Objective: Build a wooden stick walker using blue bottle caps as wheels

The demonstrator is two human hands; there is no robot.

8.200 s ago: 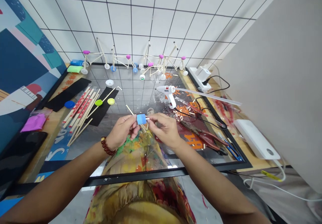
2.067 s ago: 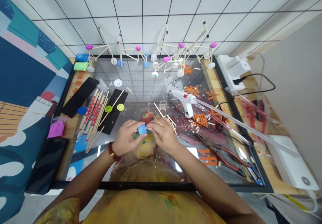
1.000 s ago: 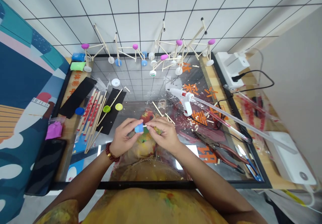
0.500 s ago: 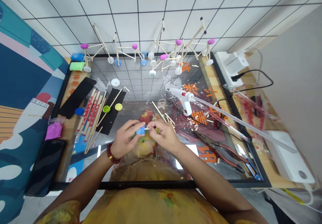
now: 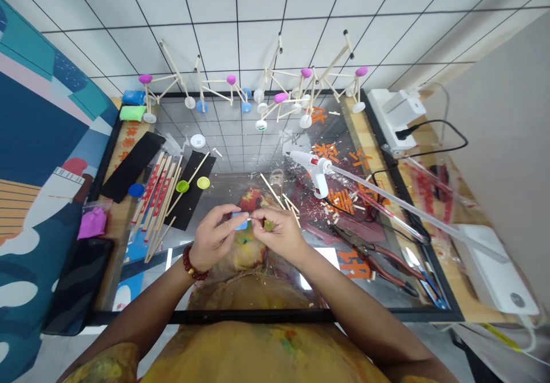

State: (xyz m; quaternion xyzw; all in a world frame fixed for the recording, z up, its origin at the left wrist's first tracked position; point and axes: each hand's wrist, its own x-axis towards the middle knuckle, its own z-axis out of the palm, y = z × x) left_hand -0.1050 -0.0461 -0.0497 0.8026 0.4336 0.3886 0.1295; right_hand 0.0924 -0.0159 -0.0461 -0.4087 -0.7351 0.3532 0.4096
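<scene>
My left hand pinches a small blue bottle cap between thumb and fingers, just above the glass table top. My right hand meets it from the right, fingers closed on a short wooden stick whose tip touches the cap; a green cap peeks out under these fingers. Loose wooden sticks lie on the glass just beyond my right hand.
A white glue gun with a long clear glue stick rests to the right. Red pliers lie nearer right. Chopstick bundles, black sheets and coloured caps sit left. Stick-and-cap models line the back wall. A phone lies at far left.
The blue cap has turned in my left fingers and now lies flatter. My right hand has stayed pressed against it. The camera view has barely shifted since a second ago.
</scene>
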